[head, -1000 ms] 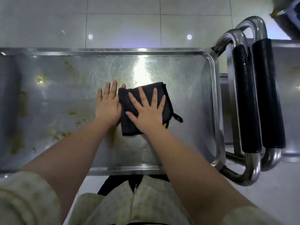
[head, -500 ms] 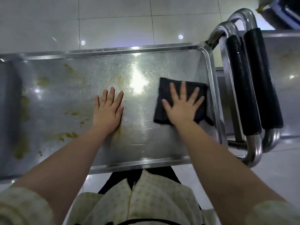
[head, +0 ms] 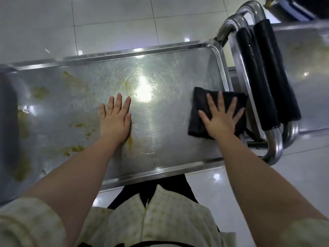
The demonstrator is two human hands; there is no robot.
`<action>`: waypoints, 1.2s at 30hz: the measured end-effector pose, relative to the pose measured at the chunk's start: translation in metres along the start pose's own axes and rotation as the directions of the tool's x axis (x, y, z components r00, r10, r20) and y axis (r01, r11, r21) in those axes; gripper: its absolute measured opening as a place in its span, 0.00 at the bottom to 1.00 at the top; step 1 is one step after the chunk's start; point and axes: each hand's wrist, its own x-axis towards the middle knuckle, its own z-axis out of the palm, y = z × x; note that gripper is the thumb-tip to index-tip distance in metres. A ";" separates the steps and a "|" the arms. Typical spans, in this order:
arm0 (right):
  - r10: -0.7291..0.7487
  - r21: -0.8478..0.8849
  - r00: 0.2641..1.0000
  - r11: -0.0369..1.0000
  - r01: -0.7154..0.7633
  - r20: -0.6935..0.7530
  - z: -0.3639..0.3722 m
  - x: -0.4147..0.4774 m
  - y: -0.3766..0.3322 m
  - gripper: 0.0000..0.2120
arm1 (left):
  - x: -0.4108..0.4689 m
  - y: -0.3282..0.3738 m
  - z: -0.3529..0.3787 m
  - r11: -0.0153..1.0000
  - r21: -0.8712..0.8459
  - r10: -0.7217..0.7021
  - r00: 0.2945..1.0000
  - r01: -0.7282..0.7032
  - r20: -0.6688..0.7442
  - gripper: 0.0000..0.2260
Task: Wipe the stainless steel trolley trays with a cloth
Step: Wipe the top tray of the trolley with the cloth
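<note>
The right hand (head: 220, 120) presses the black cloth (head: 197, 100), fingers spread — cloth shows past the fingertips toward twelve o'clock, at three o'clock on the tray (head: 178, 72). The left hand (head: 114, 122) lies flat on bare steel — fingers together.

Tray (head: 124, 56) ran off frame at left; that end was dark & blurred, smears (head: 22, 166) there indistinct. Right hand (head: 220, 120) covered mid cloth (head: 196, 111), so tray surface under both was hidden. 2nd tray (head: 309, 90) at right was cut by frame edge. Blue-dark obj (head: 292, 8) far right was cropped, couldn't ID.
</note>
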 end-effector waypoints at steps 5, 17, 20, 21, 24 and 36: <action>0.092 0.048 0.996 0.995 -0.093 0.023 0.006 -0.018 -0.036 0.35 | -0.001 0.004 0.002 0.999 0.031 -0.009 1.000 0.009 -0.004 0.24; -0.401 0.020 0.916 0.916 0.400 0.001 0.027 -0.076 -0.100 0.34 | 0.001 -0.001 -0.001 0.999 -0.039 0.025 1.000 -0.025 -0.015 0.24; -0.112 0.031 0.993 0.993 0.112 0.023 0.014 -0.050 -0.019 0.34 | 0.000 0.000 -0.003 0.999 -0.037 0.026 0.999 -0.027 -0.024 0.24; -0.044 0.027 0.998 0.999 0.043 0.043 0.011 -0.047 0.005 0.34 | 0.000 0.000 -0.003 0.999 -0.036 0.025 0.999 -0.026 -0.022 0.24; 0.003 0.002 0.996 1.000 -0.004 0.085 0.009 -0.050 0.033 0.32 | 0.000 0.001 0.000 1.000 -0.008 0.017 1.000 -0.017 -0.014 0.24; -0.725 -0.048 0.678 0.678 0.734 0.122 0.039 -0.149 -0.149 0.32 | -0.002 0.001 -0.006 1.000 -0.012 0.025 1.000 -0.024 0.015 0.24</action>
